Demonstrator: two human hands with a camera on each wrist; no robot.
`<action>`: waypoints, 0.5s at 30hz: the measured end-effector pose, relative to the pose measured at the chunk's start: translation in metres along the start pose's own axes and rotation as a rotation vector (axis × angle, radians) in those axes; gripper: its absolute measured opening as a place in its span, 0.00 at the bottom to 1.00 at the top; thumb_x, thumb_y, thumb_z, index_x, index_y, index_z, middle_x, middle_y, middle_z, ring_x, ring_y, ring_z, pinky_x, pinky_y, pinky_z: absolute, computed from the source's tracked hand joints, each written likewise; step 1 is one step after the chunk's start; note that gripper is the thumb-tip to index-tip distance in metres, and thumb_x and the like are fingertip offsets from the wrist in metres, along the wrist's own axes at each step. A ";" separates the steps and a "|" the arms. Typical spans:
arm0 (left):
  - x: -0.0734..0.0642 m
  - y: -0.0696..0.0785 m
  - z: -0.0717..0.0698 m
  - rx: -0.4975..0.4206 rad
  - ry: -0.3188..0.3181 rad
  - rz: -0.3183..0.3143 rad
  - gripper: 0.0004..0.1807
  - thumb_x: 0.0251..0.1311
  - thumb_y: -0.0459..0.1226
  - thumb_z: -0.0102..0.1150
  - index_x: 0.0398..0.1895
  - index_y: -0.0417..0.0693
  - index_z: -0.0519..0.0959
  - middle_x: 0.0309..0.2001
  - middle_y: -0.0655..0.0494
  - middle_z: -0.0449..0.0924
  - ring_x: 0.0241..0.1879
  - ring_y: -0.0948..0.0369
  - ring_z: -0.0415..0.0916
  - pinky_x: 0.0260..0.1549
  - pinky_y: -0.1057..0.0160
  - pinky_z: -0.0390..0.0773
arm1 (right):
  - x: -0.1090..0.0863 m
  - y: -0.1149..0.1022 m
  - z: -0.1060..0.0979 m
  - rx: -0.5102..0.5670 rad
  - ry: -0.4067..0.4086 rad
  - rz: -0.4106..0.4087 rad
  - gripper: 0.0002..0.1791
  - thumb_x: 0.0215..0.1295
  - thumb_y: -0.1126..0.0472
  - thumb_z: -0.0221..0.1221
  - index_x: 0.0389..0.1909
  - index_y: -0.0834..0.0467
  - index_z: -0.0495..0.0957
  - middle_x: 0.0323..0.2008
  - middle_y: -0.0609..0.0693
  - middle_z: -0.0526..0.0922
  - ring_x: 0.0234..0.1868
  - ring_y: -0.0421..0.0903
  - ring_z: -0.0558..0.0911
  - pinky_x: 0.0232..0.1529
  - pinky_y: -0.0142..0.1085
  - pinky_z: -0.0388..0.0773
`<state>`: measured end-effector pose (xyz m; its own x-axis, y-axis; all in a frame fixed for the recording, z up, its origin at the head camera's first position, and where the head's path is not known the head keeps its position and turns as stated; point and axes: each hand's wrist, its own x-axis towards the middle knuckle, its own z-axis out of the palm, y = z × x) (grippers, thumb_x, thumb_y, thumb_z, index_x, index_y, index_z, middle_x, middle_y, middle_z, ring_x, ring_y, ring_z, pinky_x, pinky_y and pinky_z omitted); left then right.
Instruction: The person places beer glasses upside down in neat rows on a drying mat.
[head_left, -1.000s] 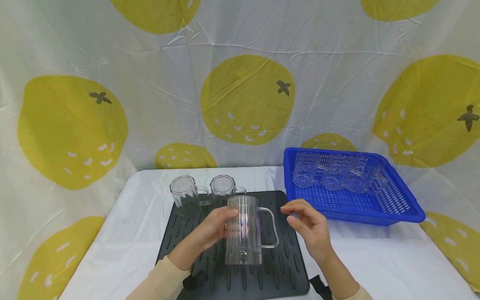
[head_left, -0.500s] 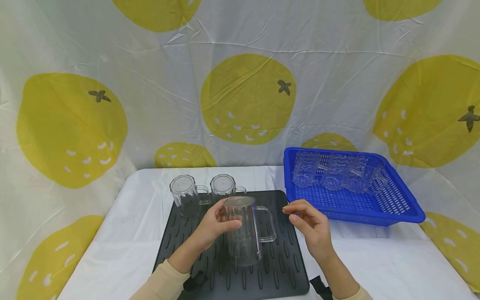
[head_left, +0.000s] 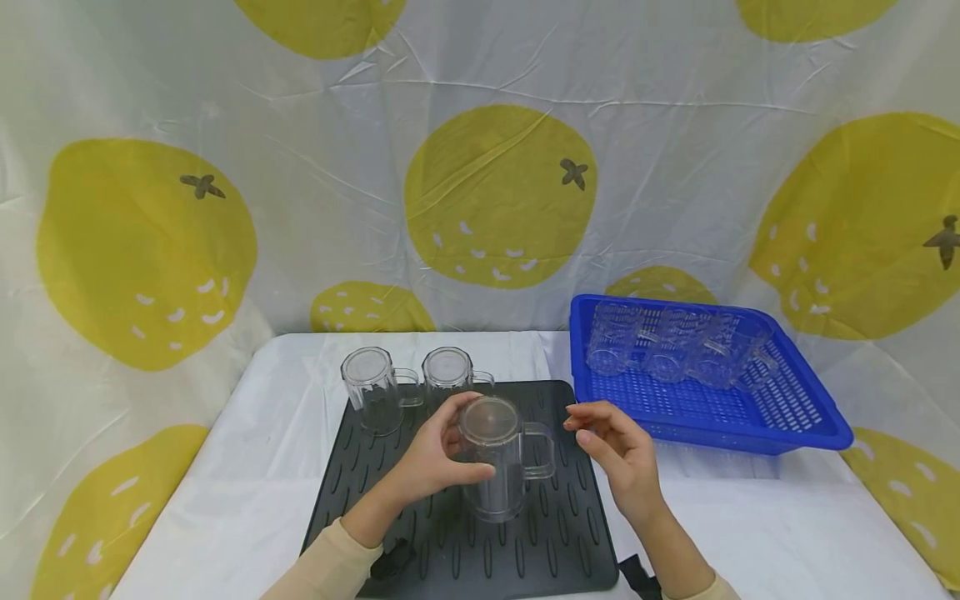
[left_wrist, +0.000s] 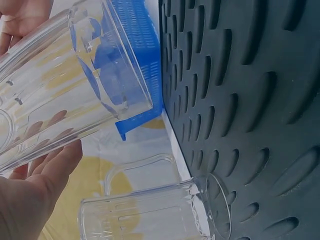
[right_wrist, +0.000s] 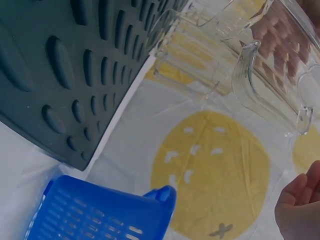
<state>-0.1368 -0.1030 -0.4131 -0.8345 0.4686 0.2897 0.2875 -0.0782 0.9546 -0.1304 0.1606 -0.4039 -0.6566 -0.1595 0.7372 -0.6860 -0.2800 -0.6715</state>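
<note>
Black and ridged, a rectangular mat [head_left: 465, 567] lies on a white cloth-covered table [head_left: 720, 525], and above it, near its middle, we hold a clear, straight-sided mug [head_left: 501, 457] with a looped handle [head_left: 552, 452]. Our left hand [head_left: 437, 454] grips the body from the left, thumb across the near side, fingers round behind. Our right hand [head_left: 618, 454] is just beyond the handle, fingers bent, apart from it and holding nothing.

As we judge it, lowering the mug well calls for straightening it first, so the whole rim meets the ridges at once, with our thumb and fingers clear of the bottom edge. Smooth walls may slip, so we want a firm, even hold, well away from the pair of clear handled mugs [head_left: 377, 400] standing at the mat's far left.

Our mug appears to be mouth down, its round base turned up toward us. Its long axis runs near upright with a slight lean, and the handle points right, roughly the way the standing pair's handles do.
</note>
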 end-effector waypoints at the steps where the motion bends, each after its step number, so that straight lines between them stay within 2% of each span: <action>1: 0.000 0.000 0.001 0.001 -0.005 0.007 0.44 0.53 0.39 0.73 0.70 0.41 0.59 0.59 0.43 0.71 0.53 0.55 0.77 0.52 0.58 0.77 | 0.000 0.000 0.000 -0.001 0.001 0.002 0.19 0.60 0.85 0.45 0.50 0.75 0.75 0.43 0.53 0.82 0.45 0.44 0.81 0.43 0.30 0.75; 9: 0.002 -0.003 0.005 0.052 -0.023 0.046 0.43 0.51 0.33 0.72 0.69 0.41 0.59 0.59 0.43 0.70 0.53 0.54 0.77 0.53 0.59 0.76 | -0.001 0.001 0.000 -0.027 0.002 0.022 0.20 0.61 0.84 0.46 0.53 0.75 0.74 0.45 0.52 0.83 0.48 0.43 0.81 0.47 0.30 0.76; 15: 0.002 -0.002 0.006 0.087 -0.030 0.057 0.43 0.50 0.29 0.71 0.68 0.43 0.59 0.59 0.44 0.70 0.54 0.53 0.76 0.53 0.58 0.76 | -0.002 0.003 -0.004 -0.082 -0.020 0.125 0.17 0.65 0.79 0.48 0.54 0.79 0.70 0.49 0.49 0.83 0.51 0.42 0.80 0.51 0.30 0.76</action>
<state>-0.1366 -0.0963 -0.4148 -0.8016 0.4917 0.3401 0.3750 -0.0296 0.9266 -0.1326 0.1641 -0.4073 -0.7324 -0.2075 0.6484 -0.6234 -0.1786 -0.7613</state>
